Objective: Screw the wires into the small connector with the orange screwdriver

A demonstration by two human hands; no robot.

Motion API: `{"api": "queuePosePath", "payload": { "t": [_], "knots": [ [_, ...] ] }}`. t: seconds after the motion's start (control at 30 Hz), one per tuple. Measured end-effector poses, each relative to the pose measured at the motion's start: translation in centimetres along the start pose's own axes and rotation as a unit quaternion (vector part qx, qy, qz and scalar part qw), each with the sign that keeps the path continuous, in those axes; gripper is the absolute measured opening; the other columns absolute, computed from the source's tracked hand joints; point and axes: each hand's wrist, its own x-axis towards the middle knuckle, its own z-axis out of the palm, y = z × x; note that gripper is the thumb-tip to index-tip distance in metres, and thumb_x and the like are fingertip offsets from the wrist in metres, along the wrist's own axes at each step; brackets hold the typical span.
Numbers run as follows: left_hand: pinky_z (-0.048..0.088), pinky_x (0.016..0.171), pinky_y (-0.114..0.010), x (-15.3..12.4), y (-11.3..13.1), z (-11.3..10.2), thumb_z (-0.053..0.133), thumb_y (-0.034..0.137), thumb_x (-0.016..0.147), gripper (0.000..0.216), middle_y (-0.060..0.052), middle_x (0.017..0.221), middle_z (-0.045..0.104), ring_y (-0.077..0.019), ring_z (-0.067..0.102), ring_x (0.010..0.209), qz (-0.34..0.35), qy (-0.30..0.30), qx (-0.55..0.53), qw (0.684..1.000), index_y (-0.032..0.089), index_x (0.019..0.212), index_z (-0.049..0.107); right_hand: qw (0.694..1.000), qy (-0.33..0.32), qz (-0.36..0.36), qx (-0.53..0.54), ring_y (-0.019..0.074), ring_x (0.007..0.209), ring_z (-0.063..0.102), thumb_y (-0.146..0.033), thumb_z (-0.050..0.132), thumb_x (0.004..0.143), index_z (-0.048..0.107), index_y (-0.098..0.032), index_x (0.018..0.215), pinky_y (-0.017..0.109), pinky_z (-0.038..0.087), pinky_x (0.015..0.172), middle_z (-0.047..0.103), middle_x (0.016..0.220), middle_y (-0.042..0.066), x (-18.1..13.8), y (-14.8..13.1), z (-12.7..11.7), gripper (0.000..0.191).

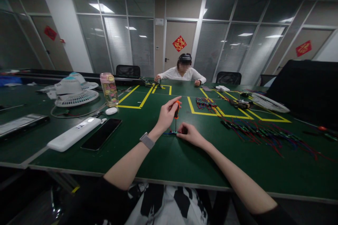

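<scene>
My left hand (167, 114) pinches the orange handle of a small screwdriver (176, 111), held upright with its tip down on a small wired circuit board (173, 133) on the green table (163, 158). My right hand (190, 134) rests on the table just right of the board, fingers curled and pressed on its edge. A grey watch band (146, 140) circles my left wrist.
Left lie a black phone (101, 134), a white power bank (74, 134), a white mouse (111, 110), a pink bottle (109, 89) and two white fans (73, 93). Piles of red and blue wired boards (260, 134) spread right. A person (182, 72) sits opposite.
</scene>
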Motion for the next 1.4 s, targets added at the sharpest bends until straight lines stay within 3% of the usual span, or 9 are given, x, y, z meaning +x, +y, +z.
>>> {"api": "queuePosePath", "payload": {
  "t": [0.17,0.33,0.53,0.7,0.8,1.0,1.17,1.3,1.4],
  "knots": [
    [0.046,0.076,-0.024,0.01,-0.28,-0.14,0.056,0.031,0.081,0.026,-0.006,0.100,0.060,-0.0140,0.057,0.087,0.038,0.040,0.070,0.996,0.020,0.103,0.066,1.000,0.007,0.011,-0.010,0.0118,0.063,0.050,-0.023,0.065,0.069,0.055,-0.016,0.075,0.024,0.040,0.059,0.057,0.069,-0.001,0.06,0.17,0.05,0.014],
    [0.046,0.079,-0.026,0.07,-0.05,-0.12,0.042,0.026,0.089,0.032,-0.006,0.104,0.063,-0.0139,0.061,0.089,0.000,0.012,0.004,1.000,0.020,0.115,0.059,1.000,0.010,0.019,-0.007,0.0121,0.064,0.052,-0.023,0.066,0.068,0.056,-0.016,0.074,0.024,0.041,0.060,0.058,0.069,-0.001,0.10,0.29,0.07,0.014],
    [0.047,0.073,-0.023,0.00,-0.14,-0.01,0.058,0.029,0.080,0.026,-0.005,0.097,0.062,-0.0123,0.059,0.081,0.024,0.039,0.043,0.998,0.019,0.103,0.066,1.000,0.010,0.021,-0.019,0.0119,0.062,0.051,-0.022,0.067,0.068,0.055,-0.015,0.073,0.024,0.041,0.060,0.058,0.068,-0.001,0.06,0.13,-0.03,0.014],
    [0.046,0.079,-0.026,0.15,-0.33,-0.08,0.046,0.027,0.087,0.032,-0.005,0.100,0.063,-0.0128,0.059,0.087,0.000,0.014,0.006,1.000,0.020,0.116,0.059,1.000,0.010,0.018,-0.022,0.0116,0.062,0.051,-0.024,0.067,0.068,0.056,-0.015,0.072,0.024,0.040,0.059,0.059,0.068,-0.001,0.08,0.24,-0.06,0.014],
    [0.048,0.077,-0.026,0.13,-0.46,-0.02,0.051,0.028,0.084,0.033,-0.005,0.097,0.064,-0.0133,0.060,0.084,-0.003,0.008,-0.004,1.000,0.019,0.115,0.060,0.999,0.009,0.017,-0.026,0.0113,0.061,0.050,-0.024,0.067,0.068,0.055,-0.016,0.071,0.023,0.039,0.056,0.058,0.066,-0.002,0.12,0.35,-0.04,0.015],
    [0.045,0.085,-0.027,0.08,-0.25,-0.06,0.049,0.026,0.086,0.028,-0.006,0.110,0.060,-0.0153,0.057,0.099,0.027,0.025,0.037,0.999,0.023,0.110,0.063,1.000,0.008,0.011,-0.028,0.0113,0.061,0.050,-0.025,0.067,0.069,0.054,-0.016,0.070,0.022,0.039,0.057,0.057,0.066,-0.002,0.15,0.40,-0.09,0.015],
    [0.048,0.082,-0.029,0.19,-0.20,-0.03,0.051,0.026,0.084,0.031,-0.007,0.098,0.065,-0.0151,0.062,0.086,-0.002,0.002,-0.015,1.000,0.018,0.112,0.060,1.000,0.007,0.012,-0.028,0.0110,0.060,0.049,-0.024,0.067,0.069,0.054,-0.016,0.070,0.022,0.039,0.057,0.057,0.066,-0.002,0.10,0.31,-0.11,0.014],
    [0.047,0.083,-0.027,0.15,-0.31,-0.14,0.060,0.028,0.078,0.024,-0.007,0.101,0.061,-0.0150,0.059,0.090,0.041,0.056,0.065,0.996,0.018,0.099,0.066,1.000,0.002,0.003,-0.007,0.0109,0.062,0.050,-0.022,0.066,0.069,0.057,-0.016,0.080,0.023,0.040,0.059,0.056,0.069,-0.002,0.07,0.35,-0.04,0.015],
    [0.045,0.087,-0.028,0.17,-0.23,-0.19,0.049,0.026,0.085,0.027,-0.007,0.110,0.059,-0.0155,0.057,0.099,0.030,0.035,0.045,0.998,0.021,0.108,0.064,1.000,-0.003,0.001,0.002,0.0109,0.063,0.050,-0.022,0.065,0.070,0.059,-0.016,0.086,0.023,0.040,0.059,0.055,0.069,-0.002,0.05,0.33,0.01,0.018]
  ]
}}
